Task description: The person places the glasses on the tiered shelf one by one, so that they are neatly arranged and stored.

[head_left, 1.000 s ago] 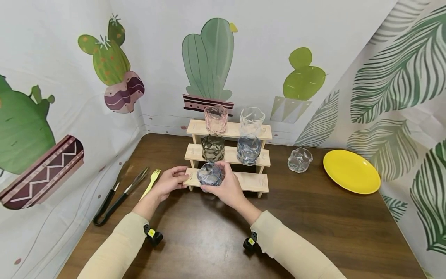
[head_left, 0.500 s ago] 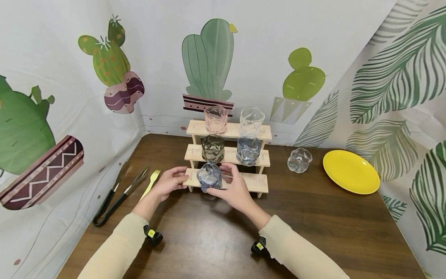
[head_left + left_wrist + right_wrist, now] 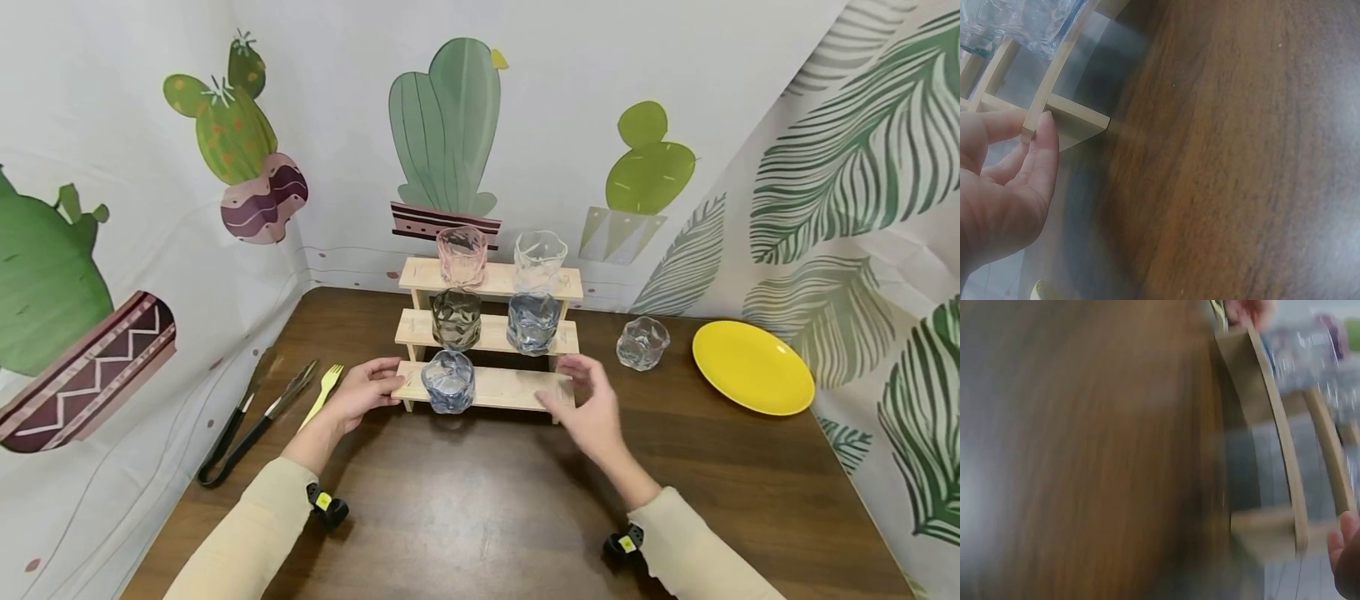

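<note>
A three-tier wooden display stand (image 3: 510,388) holds glass tumblers. On its bottom step, toward the left, sits a blue glass tumbler (image 3: 448,383). My left hand (image 3: 367,390) pinches the left end of that step; the left wrist view shows thumb and fingers (image 3: 1044,156) on both faces of the board. My right hand (image 3: 592,408) is at the step's right end, fingers spread and holding nothing. Above, the middle step carries a smoky brown tumbler (image 3: 456,320) and another blue tumbler (image 3: 533,323). A pink tumbler (image 3: 462,257) and a clear tumbler (image 3: 540,258) stand on top.
A clear tumbler (image 3: 642,343) stands on the wooden table (image 3: 465,517) right of the stand, with a yellow plate (image 3: 753,367) beyond it. Black-handled tongs (image 3: 258,425) and a yellow fork (image 3: 324,392) lie at the left. A printed cloth hangs close behind.
My right hand has let go of the blue tumbler on the bottom step and moved right to the step's other end. My left hand has stayed at the left end.
</note>
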`<state>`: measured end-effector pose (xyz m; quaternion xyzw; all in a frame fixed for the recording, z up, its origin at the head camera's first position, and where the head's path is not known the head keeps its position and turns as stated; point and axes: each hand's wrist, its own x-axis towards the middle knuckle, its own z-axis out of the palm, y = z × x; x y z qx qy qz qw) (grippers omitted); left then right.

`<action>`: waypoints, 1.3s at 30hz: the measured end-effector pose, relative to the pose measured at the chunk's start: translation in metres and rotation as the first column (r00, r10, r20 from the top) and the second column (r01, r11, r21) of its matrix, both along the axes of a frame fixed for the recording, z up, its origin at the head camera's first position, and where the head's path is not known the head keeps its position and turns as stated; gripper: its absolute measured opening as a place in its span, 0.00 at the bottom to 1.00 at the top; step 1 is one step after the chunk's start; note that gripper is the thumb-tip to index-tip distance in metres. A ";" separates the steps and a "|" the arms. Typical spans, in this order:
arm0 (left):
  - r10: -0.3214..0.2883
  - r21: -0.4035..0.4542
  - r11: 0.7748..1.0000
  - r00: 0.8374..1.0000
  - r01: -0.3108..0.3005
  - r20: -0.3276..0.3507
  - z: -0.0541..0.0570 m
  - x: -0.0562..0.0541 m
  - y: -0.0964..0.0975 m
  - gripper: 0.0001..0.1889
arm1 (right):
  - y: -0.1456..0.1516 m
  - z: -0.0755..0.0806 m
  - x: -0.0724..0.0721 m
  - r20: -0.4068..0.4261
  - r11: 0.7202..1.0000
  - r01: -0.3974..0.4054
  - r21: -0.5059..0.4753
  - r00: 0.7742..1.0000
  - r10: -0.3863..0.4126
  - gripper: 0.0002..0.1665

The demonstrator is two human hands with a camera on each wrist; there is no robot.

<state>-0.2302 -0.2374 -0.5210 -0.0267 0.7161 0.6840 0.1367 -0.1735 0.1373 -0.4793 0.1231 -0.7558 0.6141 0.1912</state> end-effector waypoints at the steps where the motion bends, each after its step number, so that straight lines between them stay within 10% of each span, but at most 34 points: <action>1: -0.001 -0.001 1.000 1.000 0.001 0.000 0.000 0.000 0.000 0.30 | 0.009 -0.005 -0.004 -0.009 0.999 0.050 0.001 0.999 -0.050 0.39; 8: -0.004 0.001 1.000 1.000 0.004 0.002 0.000 -0.001 -0.001 0.30 | 0.072 -0.044 -0.042 -0.021 0.918 0.393 0.052 0.919 -0.393 0.38; 14: -0.006 0.005 1.000 1.000 0.006 0.007 0.000 -0.002 0.000 0.31 | 0.106 -0.052 -0.066 0.028 0.841 0.525 0.131 0.846 -0.533 0.47; 27: 0.003 0.001 1.000 1.000 -0.003 0.008 0.001 0.001 0.000 0.30 | 0.139 -0.060 -0.101 0.248 0.884 0.429 0.183 0.850 -0.464 0.63; 39: 0.008 0.005 1.000 1.000 -0.008 0.003 0.002 0.001 0.001 0.30 | 0.145 -0.062 -0.106 0.338 0.875 0.407 0.263 0.811 -0.479 0.57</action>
